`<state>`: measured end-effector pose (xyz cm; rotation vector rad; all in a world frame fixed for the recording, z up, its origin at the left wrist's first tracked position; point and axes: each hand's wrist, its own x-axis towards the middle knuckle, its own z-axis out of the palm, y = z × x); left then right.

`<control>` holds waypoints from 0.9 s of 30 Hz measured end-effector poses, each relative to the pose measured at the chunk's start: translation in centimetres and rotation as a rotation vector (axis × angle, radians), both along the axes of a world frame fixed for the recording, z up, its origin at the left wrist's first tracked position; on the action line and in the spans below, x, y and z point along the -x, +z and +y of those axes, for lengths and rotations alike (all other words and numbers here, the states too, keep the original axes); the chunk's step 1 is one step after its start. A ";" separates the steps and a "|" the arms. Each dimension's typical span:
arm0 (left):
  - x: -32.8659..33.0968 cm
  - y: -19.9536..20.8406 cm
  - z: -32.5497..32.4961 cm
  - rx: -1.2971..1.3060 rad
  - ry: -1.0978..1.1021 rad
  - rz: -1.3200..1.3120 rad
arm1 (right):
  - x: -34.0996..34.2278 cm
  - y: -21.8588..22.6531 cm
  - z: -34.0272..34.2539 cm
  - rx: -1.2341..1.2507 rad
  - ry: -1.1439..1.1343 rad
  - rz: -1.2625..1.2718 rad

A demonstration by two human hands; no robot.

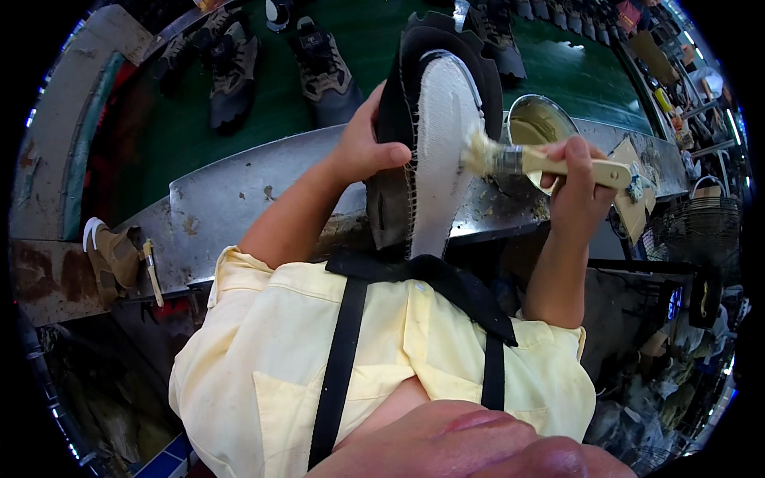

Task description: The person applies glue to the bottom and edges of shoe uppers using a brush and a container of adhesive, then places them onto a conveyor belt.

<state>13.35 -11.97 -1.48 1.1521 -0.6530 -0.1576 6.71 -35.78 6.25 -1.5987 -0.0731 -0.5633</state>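
My left hand [365, 142] is closed round the side of a dark shoe upper [396, 111], its thumb at the stitched edge. The upper is turned bottom up, so its long white insole board [441, 119] faces me. In my right hand [578, 175] is a paintbrush [542, 162] with a pale wooden handle. Its clotted, cream-coloured bristles touch or nearly touch the right edge of the white bottom. Behind the brush stands a metal can [550, 115] with pale yellowish contents, on the metal ledge [255, 179].
Dark shoes [323, 68] stand on the green conveyor belt [167, 143] beyond the ledge. At the left end of the ledge are a brown shoe upper [111, 255] and a second brush [151, 271]. A wire-guarded fan [697, 227] and cluttered shelving stand at the right.
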 end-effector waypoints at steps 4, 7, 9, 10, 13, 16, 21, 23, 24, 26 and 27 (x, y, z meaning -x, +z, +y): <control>0.0 0.0 0.1 -0.035 -0.017 0.023 | -0.5 1.2 -0.7 0.023 -0.083 -0.070; 0.1 0.1 -0.3 -0.045 -0.038 -0.002 | -3.5 2.9 -0.3 -0.071 -0.046 -0.200; 0.1 0.4 -0.8 -0.042 -0.055 -0.023 | -5.2 3.7 1.1 -0.141 -0.032 -0.205; 0.1 0.5 -1.0 -0.037 -0.063 -0.032 | -5.5 4.0 1.6 -0.176 -0.023 -0.208; -0.1 0.4 -1.0 -0.018 -0.069 -0.031 | -4.2 4.3 1.9 0.047 0.130 -0.184; -0.2 0.3 -1.1 0.000 -0.078 -0.031 | -1.2 1.9 1.5 0.121 0.312 -0.218; -0.3 0.1 -1.0 -0.082 -0.009 -0.054 | 0.7 1.4 0.5 0.112 0.388 -0.331; -0.1 0.3 -1.3 -0.093 -0.021 -0.039 | -1.0 1.6 -0.1 -0.014 0.330 -0.433; -0.1 0.4 -1.3 -0.090 -0.025 -0.040 | -1.2 1.7 0.4 -0.038 0.274 -0.401; -0.1 0.4 -1.3 -0.087 -0.024 -0.035 | -0.6 0.1 0.7 0.079 0.338 -0.488; -0.2 0.1 -1.1 -0.086 -0.013 -0.031 | -0.1 -0.5 0.7 0.140 0.375 -0.534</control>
